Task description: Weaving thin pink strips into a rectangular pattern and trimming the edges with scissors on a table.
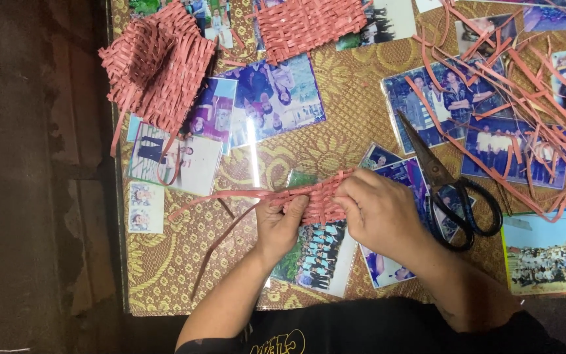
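Rt hand hides woven mat end; photos blurry.

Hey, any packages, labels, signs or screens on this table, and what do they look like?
None of those show. Only printed photographs lie flat under the glass tabletop, rectangular, mostly blue and white. The left hand and right hand hold a pink woven strip piece; black scissors lie to the right.

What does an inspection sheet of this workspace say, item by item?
Surface: glass top over yellow patterned cloth and photos.
Job's things: small pink woven piece, loose strips trailing left.
Clutter: two woven pieces at the top, pile of strips, black scissors.
Grippers: left hand and right hand both grip the piece.
Cables: nothing seen.
Surroundings: dark floor on the left.
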